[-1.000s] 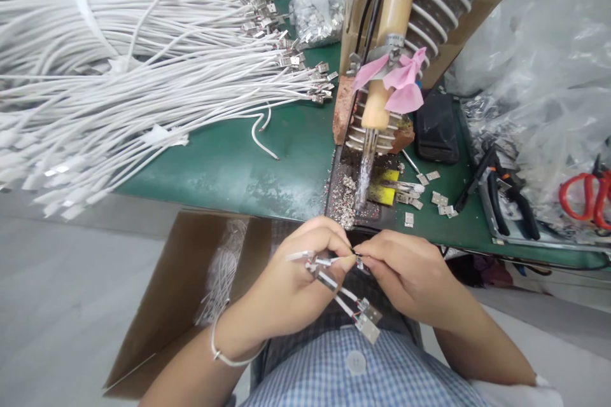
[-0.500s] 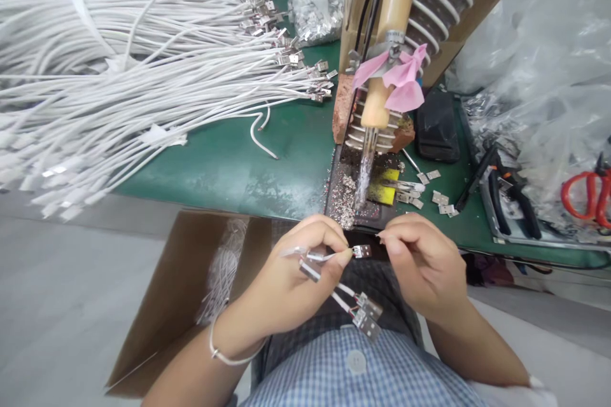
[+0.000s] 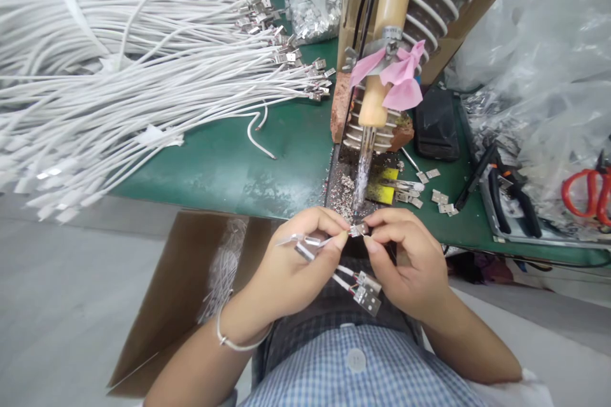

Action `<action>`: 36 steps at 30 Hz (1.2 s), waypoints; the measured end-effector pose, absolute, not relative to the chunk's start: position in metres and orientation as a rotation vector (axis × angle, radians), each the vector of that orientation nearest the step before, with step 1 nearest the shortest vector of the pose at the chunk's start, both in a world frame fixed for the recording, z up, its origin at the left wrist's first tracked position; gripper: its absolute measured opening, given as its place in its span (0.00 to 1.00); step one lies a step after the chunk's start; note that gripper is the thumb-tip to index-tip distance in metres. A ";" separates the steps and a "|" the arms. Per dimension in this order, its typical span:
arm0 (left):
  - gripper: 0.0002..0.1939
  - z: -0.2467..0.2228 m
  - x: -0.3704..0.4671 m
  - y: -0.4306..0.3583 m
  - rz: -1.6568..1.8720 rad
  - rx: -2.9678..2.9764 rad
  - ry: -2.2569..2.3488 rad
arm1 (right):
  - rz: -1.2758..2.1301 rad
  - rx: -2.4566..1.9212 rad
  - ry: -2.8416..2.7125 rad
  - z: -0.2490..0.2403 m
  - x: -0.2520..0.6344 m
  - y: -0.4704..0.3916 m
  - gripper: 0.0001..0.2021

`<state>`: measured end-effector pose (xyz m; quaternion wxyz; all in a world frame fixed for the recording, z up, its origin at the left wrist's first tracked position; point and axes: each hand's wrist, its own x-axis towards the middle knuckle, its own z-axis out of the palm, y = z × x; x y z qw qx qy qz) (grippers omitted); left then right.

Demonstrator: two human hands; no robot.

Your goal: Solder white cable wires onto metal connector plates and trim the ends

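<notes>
Just in front of the bench edge, my left hand point(image 3: 303, 270) is closed on white USB cables. One cable's metal USB plug point(image 3: 357, 229) sticks out between its fingertips, below the tip of a soldering iron point(image 3: 373, 105). Two more USB plugs point(image 3: 367, 300) hang below that hand on short white leads. My right hand point(image 3: 411, 262) is pinched at the far end of the upper plug, thumb and forefinger beside it. Something thin shows at those fingertips, too small to name. The iron is clamped tip down, with a pink cloth strip point(image 3: 403, 86) tied on it.
Bundles of white USB cables point(image 3: 157, 57) cover the left of the green bench point(image 3: 210, 172). Beneath the iron lie solder crumbs and a yellow sponge point(image 3: 383, 189). Loose plugs point(image 3: 440, 197), cutters point(image 3: 518, 197) and red-handled scissors point(image 3: 580, 194) lie right. A cardboard box point(image 3: 162, 292) stands below.
My right hand has moved left and now meets the plug held in my left hand. The plug has shifted slightly up and left, closer to the iron's tip.
</notes>
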<state>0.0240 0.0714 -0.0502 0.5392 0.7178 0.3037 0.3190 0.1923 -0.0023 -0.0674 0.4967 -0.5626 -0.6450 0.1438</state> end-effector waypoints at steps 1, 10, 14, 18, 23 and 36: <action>0.04 -0.050 0.025 0.072 0.767 1.694 0.734 | 0.343 -1.366 -1.562 -0.067 0.193 -0.001 0.04; 0.04 -0.053 0.030 0.076 0.814 1.680 0.744 | 0.337 -1.362 -1.556 -0.065 0.194 0.002 0.04; 0.04 -0.051 0.030 0.077 0.828 1.691 0.723 | 0.345 -1.356 -1.551 -0.064 0.194 0.004 0.05; 0.04 -0.050 0.029 0.076 0.828 1.699 0.726 | 0.347 -1.341 -1.555 -0.064 0.195 0.005 0.05; 0.04 -0.046 0.030 0.075 0.823 1.695 0.749 | 0.341 -1.353 -1.555 -0.062 0.194 0.004 0.05; 0.04 -0.048 0.030 0.074 0.825 1.737 0.733 | 0.318 -1.336 -1.553 -0.064 0.191 0.009 0.05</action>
